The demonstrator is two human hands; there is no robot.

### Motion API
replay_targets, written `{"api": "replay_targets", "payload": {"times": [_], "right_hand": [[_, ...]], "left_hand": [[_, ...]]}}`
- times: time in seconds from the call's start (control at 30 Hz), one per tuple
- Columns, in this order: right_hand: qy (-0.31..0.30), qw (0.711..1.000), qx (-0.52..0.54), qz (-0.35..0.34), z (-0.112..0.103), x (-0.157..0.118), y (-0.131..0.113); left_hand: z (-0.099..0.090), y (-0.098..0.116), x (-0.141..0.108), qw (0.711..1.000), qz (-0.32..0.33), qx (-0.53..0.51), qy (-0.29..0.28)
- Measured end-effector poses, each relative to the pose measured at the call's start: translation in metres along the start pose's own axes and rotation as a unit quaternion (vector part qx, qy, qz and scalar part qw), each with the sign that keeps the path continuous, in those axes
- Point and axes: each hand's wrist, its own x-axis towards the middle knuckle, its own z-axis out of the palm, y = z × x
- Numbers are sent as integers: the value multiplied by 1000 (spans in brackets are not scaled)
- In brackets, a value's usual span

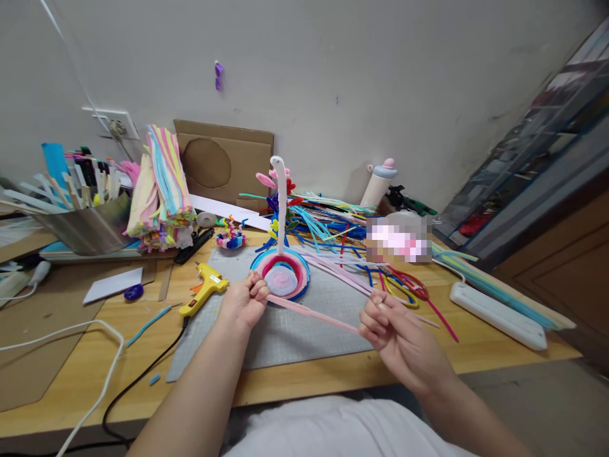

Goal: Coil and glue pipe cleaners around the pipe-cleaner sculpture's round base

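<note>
A pale pink pipe cleaner (311,312) stretches between my two hands over the grey cutting mat (304,346). My left hand (245,298) is closed around its left end, close to the front of a coiled round base. My right hand (397,333) pinches the strand farther right, and a short end pokes out beyond the fingers. Rings of blue, pink, red and lilac make up the round base (281,279). From its back rises an upright white pipe-cleaner stem (282,209) with a bent top.
A yellow glue gun (205,289) lies left of the mat, its black cord running forward. Loose coloured pipe cleaners (323,222) pile up behind. A white power strip (497,315) sits at right. A metal container (88,222) of sticks and a bottle (379,184) stand farther back.
</note>
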Motion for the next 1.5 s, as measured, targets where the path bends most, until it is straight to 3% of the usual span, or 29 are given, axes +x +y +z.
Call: {"api": "replay_targets", "payload": {"times": [0.17,0.33,0.53,0.73,0.8,0.87,0.93,1.0,1.17,1.23,1.3,1.4,1.5], "right_hand": [[-32,995,-28,-90,4,2,2],[-52,986,-31,-155,16,15,3],[-47,989,58,-130,23,35,-13],[-42,997,20,-63,19,36,-30],[-51,996,5,-66,21,32,-36],[-64,994,-10,-87,28,28,-45],[-74,990,-26,-114,40,23,-55],[-85,986,-48,-135,55,18,-65],[-151,974,-85,-143,87,13,-81],[-158,974,-90,-138,92,15,-84],[-147,975,-91,-142,93,18,-87],[-139,975,-90,-151,93,22,-88],[-162,972,-82,-150,93,24,-88]], "left_hand": [[3,5,-5,999,9,-26,-31],[11,17,-13,993,64,-71,-72],[22,30,-37,992,73,-78,-63],[11,32,-72,999,-14,-21,-29],[1,25,-80,999,-31,6,-44],[-9,15,-87,993,-23,55,-101],[-16,3,-93,971,-59,151,-173],[-17,-7,-98,932,-66,256,-247],[-1,-18,-107,767,-82,498,-395],[6,-19,-109,730,-98,519,-434],[11,-21,-111,726,-133,485,-468],[13,-30,-110,743,-162,423,-492],[15,-41,-106,753,-98,461,-459]]}}
